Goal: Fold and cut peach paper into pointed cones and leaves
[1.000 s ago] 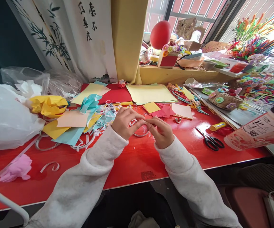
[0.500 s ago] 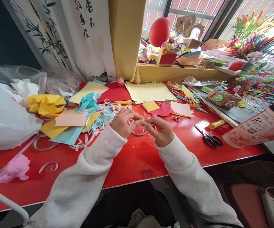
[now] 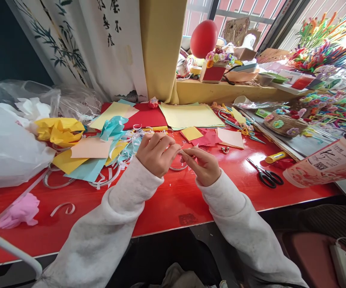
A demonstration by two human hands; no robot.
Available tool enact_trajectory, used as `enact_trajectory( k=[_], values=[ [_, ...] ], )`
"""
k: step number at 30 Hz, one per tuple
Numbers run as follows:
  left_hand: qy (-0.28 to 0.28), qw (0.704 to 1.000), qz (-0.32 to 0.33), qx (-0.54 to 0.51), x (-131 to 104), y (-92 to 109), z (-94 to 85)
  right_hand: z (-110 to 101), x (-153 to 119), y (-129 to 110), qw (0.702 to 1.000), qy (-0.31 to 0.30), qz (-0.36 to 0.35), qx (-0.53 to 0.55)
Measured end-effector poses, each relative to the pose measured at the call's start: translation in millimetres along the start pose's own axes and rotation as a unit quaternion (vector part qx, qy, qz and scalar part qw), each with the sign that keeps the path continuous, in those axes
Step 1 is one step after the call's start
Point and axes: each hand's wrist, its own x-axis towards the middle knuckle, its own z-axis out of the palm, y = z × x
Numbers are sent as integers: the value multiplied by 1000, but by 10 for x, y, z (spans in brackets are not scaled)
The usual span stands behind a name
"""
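My left hand is closed with its back toward me, its fingertips meeting those of my right hand above the red table. My right hand pinches with thumb and index finger. Something tiny and pale sits between the fingertips, too small to name. Just beneath, a clear ring-shaped roll lies on the table, partly hidden by my hands. Behind them are a yellow paper square, red paper pieces and a pale pink sheet.
Black scissors, a yellow glue tube and a large printed cup stand or lie on the right. Paper scraps and strips crowd the left, beside a white plastic bag. Crumpled pink paper lies at front left.
My left hand has turned over, its back now facing up with fingers curled more tightly. My right hand has stayed almost in place. The view has shifted slightly.
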Motion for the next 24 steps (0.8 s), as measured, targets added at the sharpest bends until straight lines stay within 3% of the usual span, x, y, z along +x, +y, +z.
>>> enact_trajectory(
  k=[13,24],
  values=[
    [-22,1000,1,0,-15,-6,-7,17,-19,54,997,17,-46,-53],
    [-64,991,-79,-90,60,-2,-46,7,-26,31,997,16,-36,-63]
  ],
)
